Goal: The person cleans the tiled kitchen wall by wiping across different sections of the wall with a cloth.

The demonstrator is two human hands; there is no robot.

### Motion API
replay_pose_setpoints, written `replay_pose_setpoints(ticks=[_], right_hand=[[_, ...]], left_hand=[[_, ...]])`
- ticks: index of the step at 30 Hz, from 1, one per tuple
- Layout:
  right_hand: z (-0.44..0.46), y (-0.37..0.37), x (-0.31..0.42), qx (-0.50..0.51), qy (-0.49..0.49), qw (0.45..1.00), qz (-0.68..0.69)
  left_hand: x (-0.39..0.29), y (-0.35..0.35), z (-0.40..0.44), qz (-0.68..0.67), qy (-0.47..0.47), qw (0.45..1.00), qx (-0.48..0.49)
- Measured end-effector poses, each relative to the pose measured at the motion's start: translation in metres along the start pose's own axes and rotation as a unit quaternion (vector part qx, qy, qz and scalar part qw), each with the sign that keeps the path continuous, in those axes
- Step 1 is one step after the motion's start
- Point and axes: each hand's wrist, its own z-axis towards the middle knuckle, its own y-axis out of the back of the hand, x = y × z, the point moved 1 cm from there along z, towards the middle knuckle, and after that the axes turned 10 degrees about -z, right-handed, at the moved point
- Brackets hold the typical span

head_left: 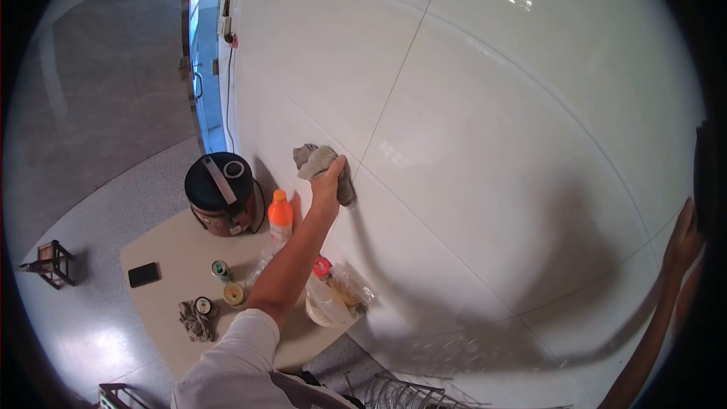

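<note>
Rag [316, 161]: against the wall [469, 121], bunched in my left fingers [338, 165] | handling: light, limp, hard to break; thick middle looks the best hold | right fingers [686, 218]: at far-right wall, can't tell how spread | room: broad wall rightward; table [178, 257] edge, orange-capped bottle [280, 212] left of forearm

We see a smooth, glossy tiled wall [469, 98] mirroring a bright grid, and against it a matt, rough-looking cloth rag [319, 162] in soft folds. Along the wall-side edge of the smooth, dull-topped bench [168, 238] we have an orange plastic bottle [280, 212] and a thin, crinkled, see-through plastic bag [324, 307], while near the opposite edge lie a sleek dark phone [144, 274] and a crumpled matt cloth [195, 324]. Beyond that edge, we find a polished, glaring floor [98, 333].
</note>
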Motion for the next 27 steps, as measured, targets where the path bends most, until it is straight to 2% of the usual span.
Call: replay_pose_setpoints(ticks=[4,6,8,10,12,14,17,19,20,22,23,24,25,26,27], right_hand=[[-0.001,0.001,-0.002,0.004,0.001,0.999,-0.043],[0.000,0.005,0.000,-0.008,0.054,0.998,-0.042],[0.002,0.009,0.007,-0.008,0.048,0.998,-0.030],[0.004,0.008,0.008,-0.014,0.041,0.999,-0.021],[-0.001,0.002,0.005,0.001,-0.004,1.000,-0.017],[-0.002,0.002,0.001,0.003,0.003,0.999,-0.037],[0.000,0.005,0.002,0.006,0.023,0.999,-0.030],[0.005,0.007,0.012,-0.004,0.035,0.999,-0.006],[0.007,0.011,0.025,-0.020,0.033,0.999,-0.020],[0.008,0.017,0.028,-0.038,0.029,0.998,-0.041],[0.008,0.018,0.026,-0.036,0.036,0.998,-0.039],[0.008,0.017,0.027,-0.031,0.045,0.998,-0.034],[0.004,0.011,0.017,-0.027,0.046,0.998,-0.030],[-0.002,0.002,0.000,0.009,-0.008,0.999,-0.038],[-0.005,-0.001,-0.005,0.042,-0.062,0.996,-0.046]], left_hand=[[-0.001,-0.005,-0.001,0.009,-0.004,1.000,-0.017],[0.003,0.003,0.004,0.003,0.004,1.000,0.002],[0.003,0.007,0.004,-0.005,0.010,1.000,0.019],[0.002,0.001,0.002,0.012,0.003,1.000,-0.003],[0.002,-0.005,0.000,0.012,-0.007,1.000,-0.020],[0.003,-0.004,0.001,0.016,-0.015,0.999,-0.040],[0.018,0.024,0.016,0.023,0.003,1.000,-0.011],[0.041,0.048,0.040,0.163,-0.116,0.979,-0.038],[0.042,0.035,0.033,0.157,-0.118,0.980,-0.033],[0.039,0.002,-0.006,0.238,-0.339,0.910,0.000],[0.043,-0.003,-0.024,0.312,-0.373,0.873,0.039],[0.039,-0.009,-0.034,0.409,-0.414,0.809,0.080],[0.040,-0.014,-0.052,0.362,-0.381,0.845,0.099],[0.046,-0.008,-0.062,0.353,-0.399,0.834,0.144],[0.044,-0.006,-0.070,0.361,-0.351,0.840,0.200]])
